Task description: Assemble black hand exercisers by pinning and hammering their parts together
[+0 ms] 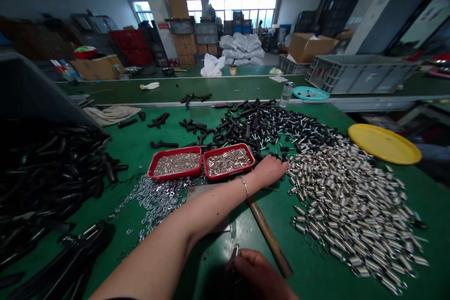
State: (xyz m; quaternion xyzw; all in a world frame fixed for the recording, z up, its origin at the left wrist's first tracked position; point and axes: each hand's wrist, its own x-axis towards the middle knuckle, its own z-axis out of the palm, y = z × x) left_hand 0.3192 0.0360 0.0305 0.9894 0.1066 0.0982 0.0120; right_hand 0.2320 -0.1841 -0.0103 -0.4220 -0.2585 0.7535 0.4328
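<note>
My left hand [270,171], a bracelet at its wrist, reaches across the green table to the edge between black-headed screws [269,126] and a heap of metal coil springs [348,206]. Its fingers are curled down, and what they grip is hidden. At the bottom, my right hand [258,273] pinches a metal spring [236,249]; the area under it is too dark to make out. A hammer with a wooden handle [269,236] lies between the hands, its head end hidden by my left forearm. Beneath that forearm is a flat metal plate [223,225], partly covered.
Two red trays [201,161] hold small metal parts. Loose washers and nuts [154,201] lie before them. Black handle-like parts [52,173] fill a tilted bin at left. A yellow lid [385,144] lies at right; a glass bottle [287,93] and grey crate [362,74] stand behind.
</note>
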